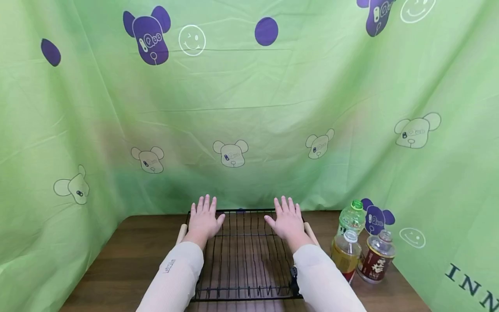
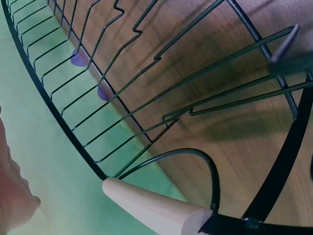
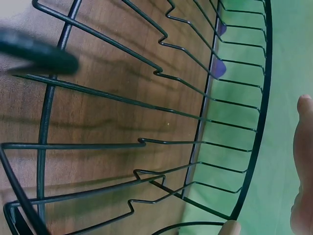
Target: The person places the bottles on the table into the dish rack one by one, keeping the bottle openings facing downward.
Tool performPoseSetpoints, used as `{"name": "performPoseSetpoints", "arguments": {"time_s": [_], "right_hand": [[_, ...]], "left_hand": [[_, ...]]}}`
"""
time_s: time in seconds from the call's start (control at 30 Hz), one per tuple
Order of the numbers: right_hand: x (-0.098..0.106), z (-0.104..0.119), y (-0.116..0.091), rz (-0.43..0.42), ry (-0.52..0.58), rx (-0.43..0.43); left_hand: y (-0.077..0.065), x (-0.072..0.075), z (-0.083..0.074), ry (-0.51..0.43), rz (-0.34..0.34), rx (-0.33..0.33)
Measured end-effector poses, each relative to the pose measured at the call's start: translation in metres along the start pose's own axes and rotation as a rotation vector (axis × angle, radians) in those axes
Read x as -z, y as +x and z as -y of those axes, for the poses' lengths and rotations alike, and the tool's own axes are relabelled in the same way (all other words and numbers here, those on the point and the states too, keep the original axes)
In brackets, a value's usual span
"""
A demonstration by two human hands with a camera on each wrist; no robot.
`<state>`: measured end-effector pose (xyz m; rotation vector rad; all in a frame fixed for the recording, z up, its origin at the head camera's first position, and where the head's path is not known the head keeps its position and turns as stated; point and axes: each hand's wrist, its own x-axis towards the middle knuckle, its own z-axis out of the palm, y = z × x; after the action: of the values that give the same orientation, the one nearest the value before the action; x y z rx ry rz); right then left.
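A black wire dish rack (image 1: 245,299) stands on the brown wooden table. Above its left side I hold my left hand (image 1: 203,222) flat, fingers straight and thumb out to the side. My right hand (image 1: 287,221) mirrors it over the right side. Neither hand grips anything. Pale wooden handles (image 1: 181,234) sit at both sides of the rack. The left wrist view shows one handle (image 2: 151,205) below the wires, with part of the left hand (image 2: 14,191) at the edge. In the right wrist view, the right hand (image 3: 304,166) appears beyond the rack's rim (image 3: 261,112), apart from it.
Right of the rack stand a green-capped bottle (image 1: 352,219), a bottle with amber contents (image 1: 346,255) and a dark red labelled bottle (image 1: 376,260). A small black piece (image 1: 294,277) is at the rack's right side. Green printed cloth (image 1: 249,95) surrounds the table (image 1: 128,260).
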<state>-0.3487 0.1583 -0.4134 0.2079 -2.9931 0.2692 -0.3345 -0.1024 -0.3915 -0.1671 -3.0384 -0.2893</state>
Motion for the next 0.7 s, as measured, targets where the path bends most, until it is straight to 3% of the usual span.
{"name": "performPoseSetpoints", "arguments": {"time_s": [0.23, 0.47, 0.7], "right_hand": [[0.001, -0.001, -0.001, -0.023, 0.019, -0.006], [0.019, -0.006, -0.013, -0.113, 0.145, 0.011], [0.039, -0.026, -0.035, -0.235, 0.274, 0.046]], "left_hand": [[0.000, -0.003, 0.006, -0.008, 0.015, 0.011], [-0.011, 0.011, 0.024, -0.166, -0.007, -0.017], [-0.034, 0.020, 0.055, -0.364, -0.033, -0.084]]}}
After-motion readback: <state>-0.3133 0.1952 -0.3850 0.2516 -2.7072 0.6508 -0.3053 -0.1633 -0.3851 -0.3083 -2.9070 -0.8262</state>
